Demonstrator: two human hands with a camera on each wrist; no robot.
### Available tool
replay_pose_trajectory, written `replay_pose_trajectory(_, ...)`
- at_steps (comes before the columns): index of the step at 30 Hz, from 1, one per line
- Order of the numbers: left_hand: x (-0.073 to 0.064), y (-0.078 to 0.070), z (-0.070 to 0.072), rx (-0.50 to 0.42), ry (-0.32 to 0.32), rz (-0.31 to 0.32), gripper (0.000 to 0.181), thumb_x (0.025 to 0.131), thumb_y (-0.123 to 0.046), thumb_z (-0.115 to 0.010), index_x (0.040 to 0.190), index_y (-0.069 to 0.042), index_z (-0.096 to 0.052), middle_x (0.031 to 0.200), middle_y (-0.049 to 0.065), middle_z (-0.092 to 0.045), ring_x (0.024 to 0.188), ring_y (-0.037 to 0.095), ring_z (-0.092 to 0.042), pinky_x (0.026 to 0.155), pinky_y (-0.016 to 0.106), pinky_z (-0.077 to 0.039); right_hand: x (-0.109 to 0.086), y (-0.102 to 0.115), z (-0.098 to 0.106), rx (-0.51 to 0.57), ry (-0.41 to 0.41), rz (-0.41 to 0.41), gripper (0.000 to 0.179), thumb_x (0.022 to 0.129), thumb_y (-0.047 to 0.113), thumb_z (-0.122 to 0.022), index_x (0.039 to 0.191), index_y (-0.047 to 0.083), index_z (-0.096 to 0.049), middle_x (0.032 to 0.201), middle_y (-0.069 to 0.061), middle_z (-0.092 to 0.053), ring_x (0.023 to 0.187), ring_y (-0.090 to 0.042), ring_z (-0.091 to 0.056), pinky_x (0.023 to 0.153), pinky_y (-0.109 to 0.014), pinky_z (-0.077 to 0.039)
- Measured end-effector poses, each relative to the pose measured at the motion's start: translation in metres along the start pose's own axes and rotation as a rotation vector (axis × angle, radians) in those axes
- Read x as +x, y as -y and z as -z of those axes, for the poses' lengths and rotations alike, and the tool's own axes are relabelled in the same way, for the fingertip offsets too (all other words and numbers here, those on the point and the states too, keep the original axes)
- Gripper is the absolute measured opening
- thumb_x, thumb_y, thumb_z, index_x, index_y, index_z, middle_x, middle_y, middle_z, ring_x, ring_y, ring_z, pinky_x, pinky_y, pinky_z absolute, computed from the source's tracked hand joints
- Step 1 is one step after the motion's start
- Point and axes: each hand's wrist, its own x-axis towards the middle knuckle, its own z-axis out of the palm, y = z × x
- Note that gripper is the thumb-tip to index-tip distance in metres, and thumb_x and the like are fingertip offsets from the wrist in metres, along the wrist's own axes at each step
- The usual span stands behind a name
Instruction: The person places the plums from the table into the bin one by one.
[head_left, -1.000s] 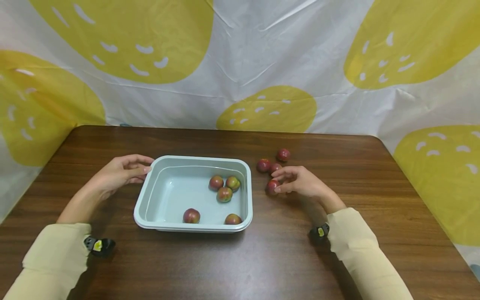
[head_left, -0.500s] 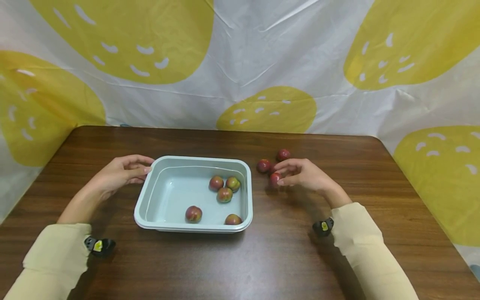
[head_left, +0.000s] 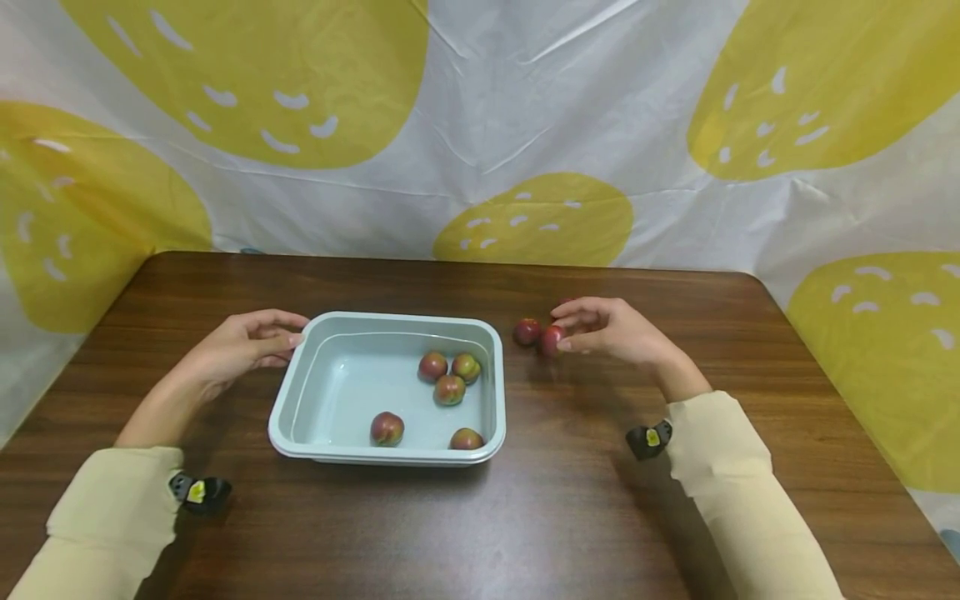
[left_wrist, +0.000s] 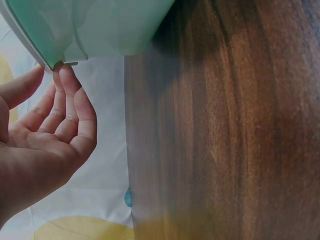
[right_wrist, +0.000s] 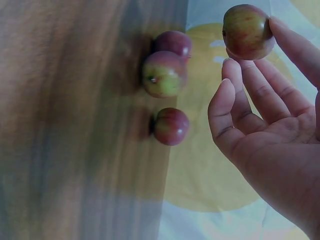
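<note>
In the head view my left hand (head_left: 240,343) pinches the left rim of a pale blue-green plastic basin (head_left: 491,400); the left wrist view shows the thumb and fingertips at the basin's rim (left_wrist: 27,35). My right hand (head_left: 618,332) holds a red plum (head_left: 552,340) between thumb and fingertips, right of the basin. In the right wrist view that plum (right_wrist: 248,32) is raised off the table, its skin mottled red and yellow-green. Beyond it lie other plums (right_wrist: 171,126) on the table, one of them (head_left: 527,332) left of my right hand. The hand mostly hides another in the head view.
Inside the basin lie several reddish-green plums (head_left: 449,389), a few grouped at the right and others along the near wall (head_left: 387,428). The brown wooden table (head_left: 525,533) ends at a white cloth with yellow patterns (head_left: 480,125).
My right hand has taken the nearest plum from the table and moved it away from me, slightly right. A plum in the basin rolled slightly right, then stopped. My left hand stays put.
</note>
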Motion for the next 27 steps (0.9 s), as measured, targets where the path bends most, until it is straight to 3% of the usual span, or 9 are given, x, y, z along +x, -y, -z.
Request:
replay_pose_trajectory(5,0.0,0.0,0.0,0.004,0.0,0.001,0.048,0.09,-0.022,-0.06,0.127,0.005,-0.044,0.109,0.015,-0.06,0.086,0.012,-0.06,0.081,0.033,-0.05,0.004,0.012,0.004,-0.013,0.006,-0.005,0.041,0.081,0.007,-0.069,0.119,0.003,-0.056,0.104,-0.014,-0.064,0.083,-0.02,-0.062,0.069,-0.038,-0.051)
replay_pose_trajectory(10,0.0,-0.001,0.0,0.001,0.003,-0.001,0.047,0.09,-0.02,-0.059,0.127,0.005,-0.043,0.108,0.014,-0.061,0.086,0.012,-0.06,0.082,0.036,-0.049,0.008,0.021,0.007,-0.05,0.008,0.028,0.04,0.081,0.008,-0.069,0.118,0.002,-0.056,0.103,-0.014,-0.064,0.079,-0.017,-0.061,0.066,-0.03,-0.05)
replay_pose_trajectory(13,-0.001,0.0,0.0,-0.002,0.005,-0.004,0.047,0.09,-0.02,-0.059,0.127,0.005,-0.043,0.107,0.014,-0.061,0.086,0.012,-0.06,0.082,0.036,-0.049,0.011,0.029,0.008,-0.052,0.007,0.039,0.04,0.08,0.008,-0.07,0.117,0.002,-0.057,0.103,-0.014,-0.064,0.08,-0.016,-0.061,0.068,-0.031,-0.051)
replay_pose_trajectory(22,0.0,-0.001,0.0,-0.001,-0.001,-0.001,0.05,0.089,-0.023,-0.061,0.127,0.005,-0.044,0.107,0.013,-0.061,0.086,0.013,-0.06,0.08,0.032,-0.05,0.019,0.05,0.007,-0.03,0.023,0.037,0.043,0.079,0.012,-0.072,0.118,0.002,-0.057,0.104,-0.011,-0.065,0.086,-0.016,-0.062,0.073,-0.031,-0.05)
replay_pose_trajectory(27,0.001,0.0,0.0,-0.001,-0.002,0.004,0.048,0.089,-0.022,-0.06,0.127,0.005,-0.044,0.107,0.012,-0.061,0.086,0.012,-0.06,0.08,0.031,-0.05,0.022,0.058,0.005,0.001,0.032,0.05,0.043,0.079,0.009,-0.071,0.118,0.001,-0.056,0.104,-0.01,-0.065,0.086,-0.015,-0.061,0.069,-0.027,-0.05)
